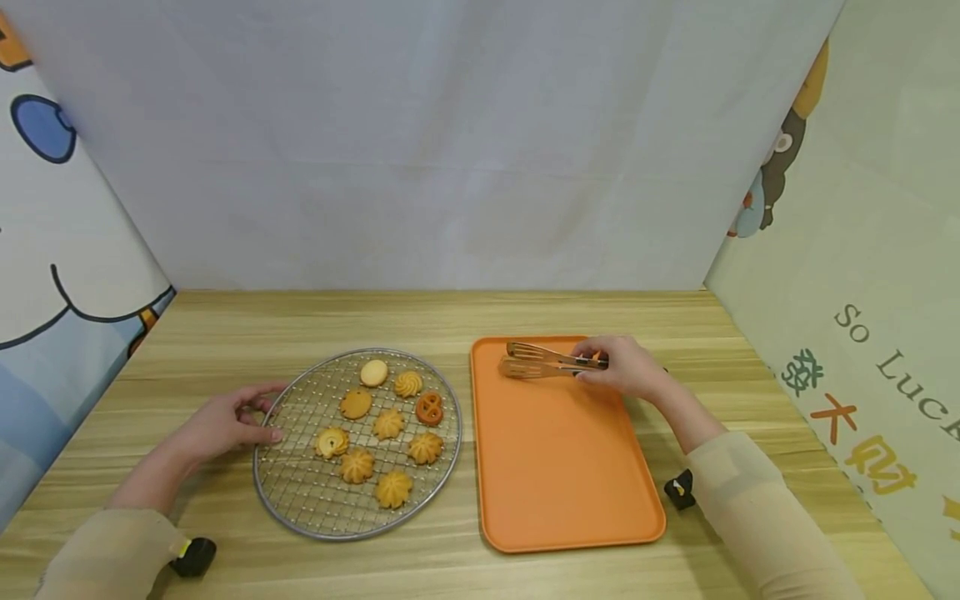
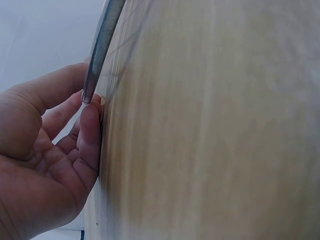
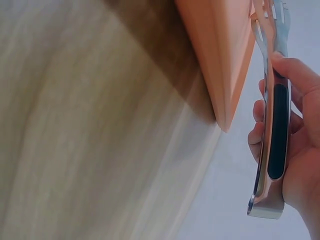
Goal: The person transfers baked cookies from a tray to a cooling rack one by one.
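A round wire cooling rack (image 1: pixel 337 537) lies at the left, with several cookies on it: star-shaped ones (image 1: pixel 393 489), swirled ones, a plain oval and a pretzel-shaped cookie (image 1: pixel 429 408). At its left edge my left hand (image 1: pixel 221 429) pinches the metal rim (image 2: pixel 102 47), thumb on one side and fingers curled on the other. My right hand (image 1: pixel 628 365) grips metal tongs (image 1: pixel 536 369) by their dark-inlaid handle (image 3: pixel 278 132). The tongs' slotted ends hang over the far part of an orange tray (image 1: pixel 562 458), their two arms slightly apart.
The rack and tray stand side by side on a wood-grain table (image 1: pixel 300 317) with a narrow gap between them. A pale cloth wall (image 1: pixel 450 167) closes off the back. Printed panels flank both sides. A black strap piece (image 1: pixel 680 490) shows by the right sleeve.
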Demonstrator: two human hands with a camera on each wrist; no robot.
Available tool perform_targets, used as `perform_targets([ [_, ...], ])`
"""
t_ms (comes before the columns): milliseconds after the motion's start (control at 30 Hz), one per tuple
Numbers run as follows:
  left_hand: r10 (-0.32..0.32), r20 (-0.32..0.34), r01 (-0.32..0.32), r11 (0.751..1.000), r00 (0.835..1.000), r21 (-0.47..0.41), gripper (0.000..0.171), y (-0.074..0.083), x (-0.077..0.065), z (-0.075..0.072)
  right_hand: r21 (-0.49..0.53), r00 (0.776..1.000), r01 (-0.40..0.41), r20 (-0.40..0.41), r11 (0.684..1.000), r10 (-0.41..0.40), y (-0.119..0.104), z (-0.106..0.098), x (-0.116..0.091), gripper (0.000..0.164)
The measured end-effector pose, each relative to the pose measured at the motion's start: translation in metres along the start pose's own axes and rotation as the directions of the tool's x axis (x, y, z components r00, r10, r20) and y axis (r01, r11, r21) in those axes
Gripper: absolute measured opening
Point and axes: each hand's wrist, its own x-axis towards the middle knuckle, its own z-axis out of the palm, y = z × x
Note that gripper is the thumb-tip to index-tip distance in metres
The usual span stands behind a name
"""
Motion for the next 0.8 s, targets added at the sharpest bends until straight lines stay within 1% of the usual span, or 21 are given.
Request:
perform_targets([
  [333, -0.007, -0.004, 0.007, 1.0, 1.0, 0.008, 0.084, -0.0029, 0.0021, -0.0009, -0.003, 0.999, 0.021, -0.028, 1.0, -0.021, 0.0014, -0.0006, 0.0002, 0.023],
  [567, -0.008, -0.004, 0.008, 1.0, 1.0, 0.006, 0.084, -0.0026, 0.0021, -0.0006, -0.013, 0.999, -0.005, -0.046, 1.0, 0.005, 0.0054, 0.0, 0.0009, 0.019],
  [800, -0.007, -0.007, 0.007, 1.0, 1.0, 0.004, 0.083, -0.0031, 0.0022, -0.0002, -0.002, 0.998, -0.005, -0.064, 1.0, 0.005, 0.0088, 0.0018, 0.0017, 0.016],
])
